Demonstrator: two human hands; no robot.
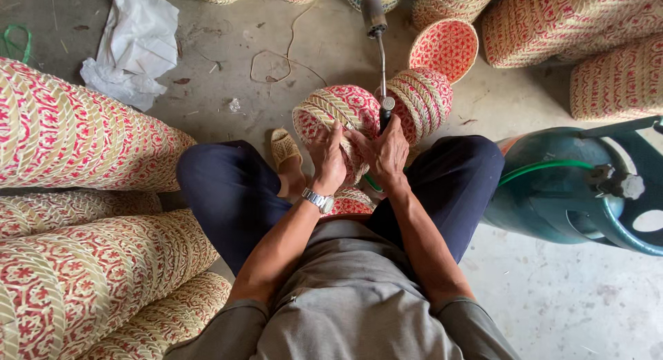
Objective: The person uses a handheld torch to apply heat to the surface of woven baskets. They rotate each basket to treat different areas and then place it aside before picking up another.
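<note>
My left hand, with a metal watch on its wrist, grips a small round woven basket in red and straw colours, held in front of my knees. My right hand holds the handle of a long gas torch and also touches the basket. The torch points away from me, with a small flame at its far tip. A second small woven basket sits just right of the held one, and an open one leans behind it.
Stacks of large woven baskets lie on my left, with more at the back right. A teal gas cylinder with a green hose lies at my right knee. Crumpled white paper and loose string rest on the concrete floor.
</note>
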